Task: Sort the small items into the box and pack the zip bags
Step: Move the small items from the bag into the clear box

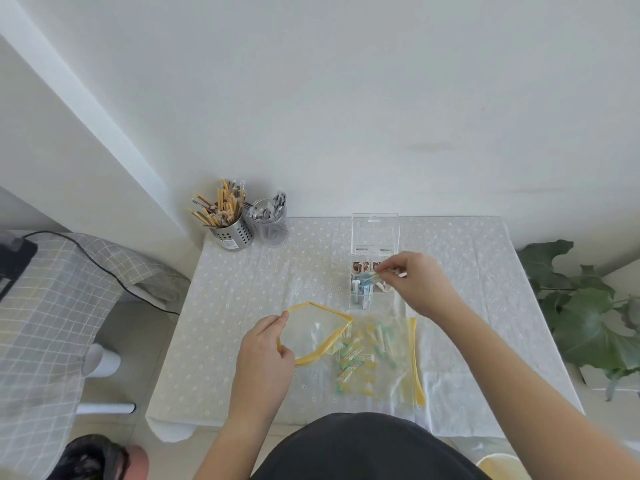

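Observation:
A clear plastic box (pixel 362 299) with its lid (pixel 374 233) standing up sits at the table's middle back, with small items in its compartments. My right hand (pixel 415 280) is over the box, pinching a few blue-tipped sticks (pixel 366 278). My left hand (pixel 266 355) holds the yellow zip rim of an empty clear zip bag (pixel 317 332), mouth pulled wide. To the right of it lies a second zip bag (pixel 381 358) flat on the table, filled with several small yellow and green items.
A perforated metal cup of yellow-wrapped sticks (pixel 227 221) and a clear cup of grey packets (pixel 272 221) stand at the back left corner. The table has a white dotted cloth (pixel 242 289). A leafy plant (pixel 588 317) is at the right, a checked cloth (pixel 45 306) at the left.

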{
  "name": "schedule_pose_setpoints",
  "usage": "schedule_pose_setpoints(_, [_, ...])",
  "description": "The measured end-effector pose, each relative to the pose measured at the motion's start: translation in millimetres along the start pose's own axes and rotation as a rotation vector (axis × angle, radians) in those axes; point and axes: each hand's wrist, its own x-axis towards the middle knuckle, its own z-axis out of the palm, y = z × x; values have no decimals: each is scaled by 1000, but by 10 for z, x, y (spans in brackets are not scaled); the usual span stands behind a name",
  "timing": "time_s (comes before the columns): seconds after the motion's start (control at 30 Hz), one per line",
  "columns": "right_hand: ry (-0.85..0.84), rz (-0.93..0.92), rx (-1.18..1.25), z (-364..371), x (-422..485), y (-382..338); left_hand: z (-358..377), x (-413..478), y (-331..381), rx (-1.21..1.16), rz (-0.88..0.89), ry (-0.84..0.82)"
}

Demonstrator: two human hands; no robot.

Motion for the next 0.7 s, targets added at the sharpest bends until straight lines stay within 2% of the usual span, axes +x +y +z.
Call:
schedule_pose_setpoints(0.37, [-351, -72, -589, 653, 848, 302, 26, 39, -92, -5, -5, -14])
schedule_pose_setpoints(0.7, [-525, -165, -763, 795, 1086, 125, 62, 56, -111, 8, -20, -12])
